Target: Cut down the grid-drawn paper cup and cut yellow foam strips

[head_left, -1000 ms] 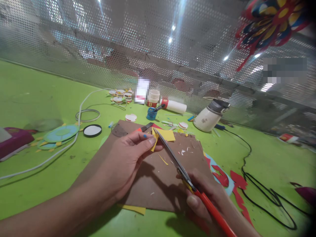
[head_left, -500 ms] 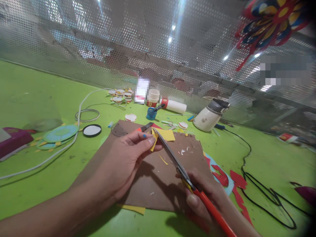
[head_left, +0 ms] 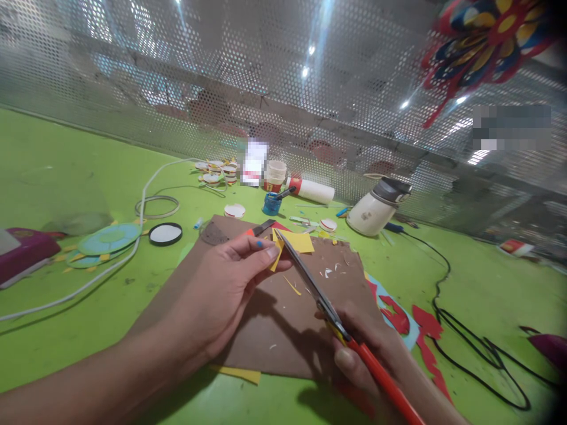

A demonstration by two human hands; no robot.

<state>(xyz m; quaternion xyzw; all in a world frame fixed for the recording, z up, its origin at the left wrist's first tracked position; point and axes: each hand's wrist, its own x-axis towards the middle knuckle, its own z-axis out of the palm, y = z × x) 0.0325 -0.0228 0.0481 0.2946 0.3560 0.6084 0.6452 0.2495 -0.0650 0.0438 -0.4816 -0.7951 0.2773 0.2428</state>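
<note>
Between thumb and fingers, my left hand [head_left: 234,274] pinches a small piece of yellow paper [head_left: 276,260] above a brown board [head_left: 266,342]. My right hand [head_left: 367,348] is wrapped round red-handled scissors [head_left: 325,304], whose blades point up and left. Their tips meet the yellow paper beside my left thumb; the blades look nearly closed. Behind the tips lies a larger yellow paper sheet [head_left: 303,242]. A utility knife [head_left: 263,227] rests at the board's far edge, partly hidden by my left fingers. Thin yellow and white scraps are scattered over the board.
A white kettle-like jug [head_left: 370,212] stands back right, near a black cable [head_left: 447,265]. Red paper cutouts [head_left: 427,324] lie right of the board. A blue jar [head_left: 271,204], paper cups [head_left: 275,176] and a white roll [head_left: 312,190] stand behind. White cable [head_left: 140,221] runs along the left.
</note>
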